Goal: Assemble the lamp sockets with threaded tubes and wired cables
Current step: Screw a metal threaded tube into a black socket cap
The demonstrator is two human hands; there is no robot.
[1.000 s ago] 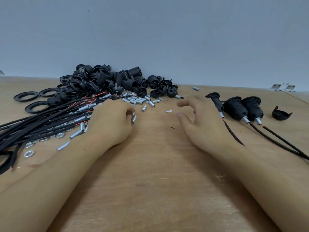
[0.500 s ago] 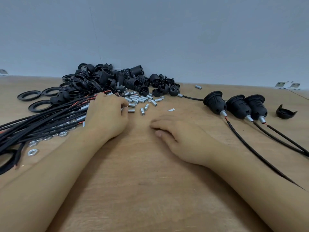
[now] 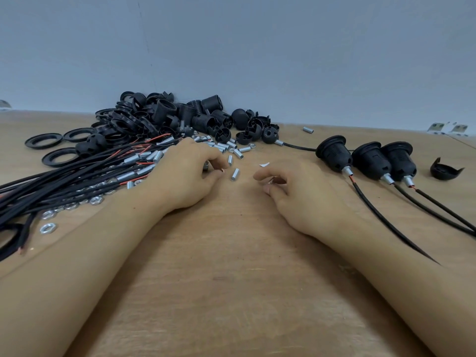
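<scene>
you have one view only, a wide-angle camera on your head, looking forward and down across the wooden table (image 3: pixel 231 292) toward the grey wall (image 3: pixel 257 47) behind it; it sits close and low over the table, with both forearms reaching in from the bottom corners

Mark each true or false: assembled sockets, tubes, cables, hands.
1. Three assembled sockets with cables lie to the right of the right hand. True.
2. The loose threaded tubes are stacked in a tray. False: they lie scattered on the bare table.
3. The cable bundle lies on the left side. True.
4. The left hand holds a black ring. False: its fingers curl among the tubes; no ring in it.
5. The lone black cap is far right. True.
</scene>
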